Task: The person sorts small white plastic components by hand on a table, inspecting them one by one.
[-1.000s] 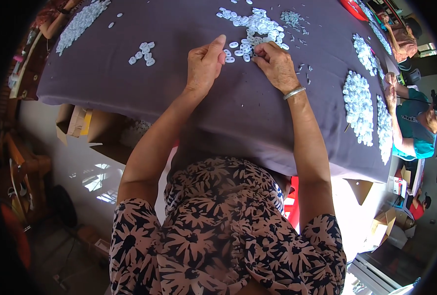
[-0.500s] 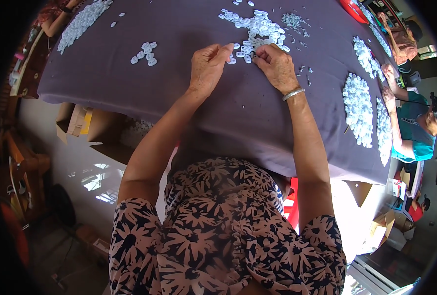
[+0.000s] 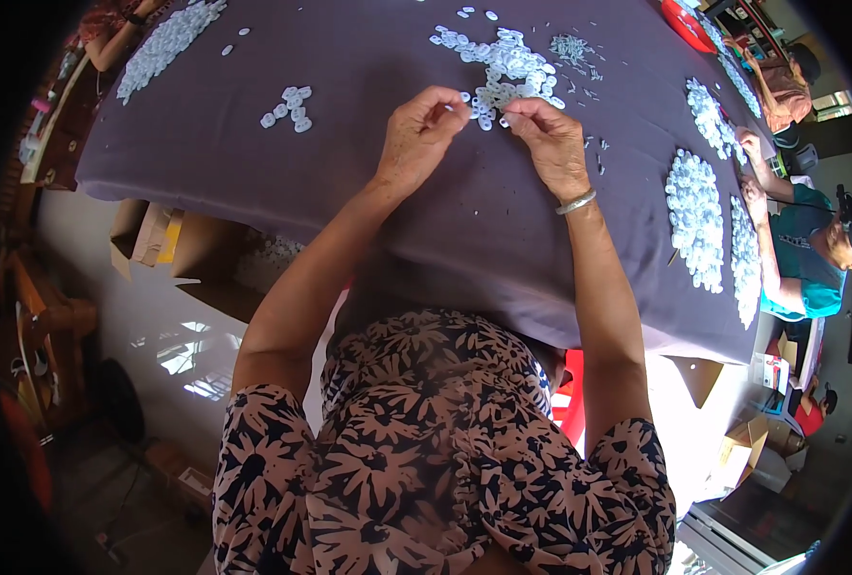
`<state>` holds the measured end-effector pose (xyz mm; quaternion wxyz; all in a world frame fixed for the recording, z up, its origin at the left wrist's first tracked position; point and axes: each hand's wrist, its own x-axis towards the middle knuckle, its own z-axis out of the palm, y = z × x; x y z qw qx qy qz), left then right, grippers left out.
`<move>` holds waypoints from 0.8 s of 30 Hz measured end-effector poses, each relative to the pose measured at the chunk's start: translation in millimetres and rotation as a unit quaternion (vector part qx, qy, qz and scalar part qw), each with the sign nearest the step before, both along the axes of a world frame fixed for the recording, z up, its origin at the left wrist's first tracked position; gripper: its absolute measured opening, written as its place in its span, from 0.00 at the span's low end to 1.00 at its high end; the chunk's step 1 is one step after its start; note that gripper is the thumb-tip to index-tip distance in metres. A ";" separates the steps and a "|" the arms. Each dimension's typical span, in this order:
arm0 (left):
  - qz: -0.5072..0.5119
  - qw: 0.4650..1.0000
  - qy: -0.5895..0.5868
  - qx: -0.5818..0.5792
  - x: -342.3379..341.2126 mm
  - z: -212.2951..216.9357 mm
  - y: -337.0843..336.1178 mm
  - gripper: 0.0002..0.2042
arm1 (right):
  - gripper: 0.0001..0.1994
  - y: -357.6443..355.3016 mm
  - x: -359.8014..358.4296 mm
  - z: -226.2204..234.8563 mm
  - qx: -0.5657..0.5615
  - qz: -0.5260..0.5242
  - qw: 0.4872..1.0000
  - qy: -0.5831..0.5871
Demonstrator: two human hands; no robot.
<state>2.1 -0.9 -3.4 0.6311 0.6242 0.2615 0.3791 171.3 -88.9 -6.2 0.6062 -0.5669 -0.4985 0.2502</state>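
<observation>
Your hands have drawn closer together at the near edge of the pile of small white discs [image 3: 503, 67] on the purple-covered worktop [image 3: 368, 192]. Your left hand [image 3: 416, 139] now pinches something small at its fingertips, and your right hand [image 3: 551, 144] curls its fingers over the disc beside it; whether it grips one, I cannot tell. A smaller cluster [image 3: 290, 103] lies well to your left.

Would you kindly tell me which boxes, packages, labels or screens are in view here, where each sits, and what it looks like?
Open cardboard boxes: under the table's left edge, brown with a yellow flap.
Cardboard boxes: on the floor at lower right, brown, flaps open.
Small carton: right, beside the seated co-worker, white with colours.
No screens or signs can be made out.
</observation>
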 end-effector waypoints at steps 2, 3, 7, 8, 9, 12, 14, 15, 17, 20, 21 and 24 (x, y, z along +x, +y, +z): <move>-0.014 0.997 -0.041 0.069 3.1 -4.9 -3.6 0.15 | 0.04 -4.6 -7.5 7.6 -0.014 0.001 0.999 0.031; -0.011 0.997 -0.040 0.069 3.8 -6.3 -4.4 0.15 | 0.04 -5.6 -12.5 11.6 -0.028 0.000 0.998 0.063; -0.038 0.989 -0.034 0.142 7.2 -10.1 -7.0 0.26 | 0.05 -3.4 -22.5 9.3 -0.008 -0.006 0.994 0.107; -0.028 0.987 -0.039 0.154 7.7 -10.4 -6.2 0.26 | 0.04 -2.6 -24.9 8.7 -0.004 -0.001 0.996 0.094; -0.018 0.985 -0.044 0.165 7.6 -11.1 -5.6 0.25 | 0.04 -2.1 -26.8 7.8 0.000 0.005 0.997 0.080; 0.000 0.988 -0.006 0.152 5.6 -8.5 -5.4 0.25 | 0.04 -0.6 -27.8 5.0 -0.013 0.011 0.999 0.032; -0.003 0.988 -0.002 0.154 4.8 -10.9 -3.6 0.25 | 0.04 -0.1 -28.8 2.6 -0.020 0.011 0.999 0.037; -0.006 0.988 0.000 0.157 4.4 -12.4 -2.3 0.24 | 0.04 0.1 -29.5 1.9 -0.027 0.013 0.999 0.042; -0.005 0.988 -0.002 0.155 4.8 -14.1 1.3 0.24 | 0.04 0.4 -31.2 2.2 -0.029 0.007 0.999 0.022; -0.011 0.989 -0.008 0.145 2.8 -12.1 0.4 0.24 | 0.04 -1.1 -34.5 7.4 -0.048 -0.005 0.999 -0.007; -0.017 0.991 -0.011 0.136 2.3 -10.3 -0.8 0.24 | 0.04 -2.4 -34.8 8.7 -0.065 -0.010 0.998 -0.016; -0.029 0.988 -0.024 0.148 5.1 -12.2 1.0 0.24 | 0.06 -1.6 -27.4 6.4 -0.043 0.017 0.999 -0.016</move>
